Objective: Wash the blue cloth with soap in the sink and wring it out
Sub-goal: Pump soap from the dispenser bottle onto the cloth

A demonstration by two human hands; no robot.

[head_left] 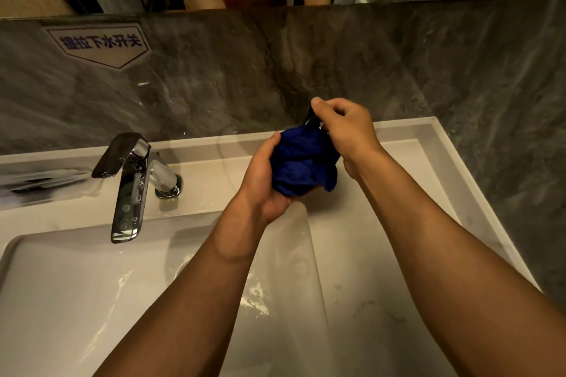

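While over 1 sink (428,144) | 2 hands: L (263,180) + R (346,128) grip clamped on 1 blue cloth (301,165)

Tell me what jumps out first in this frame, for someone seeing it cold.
The bunched blue cloth draws the eye first, held above the back of the white sink, cupped from below by the left hand while the right hand pinches a dark bit at its top. Next is the chrome tap at the left, with no water running, and the sign on the grey stone wall above it.
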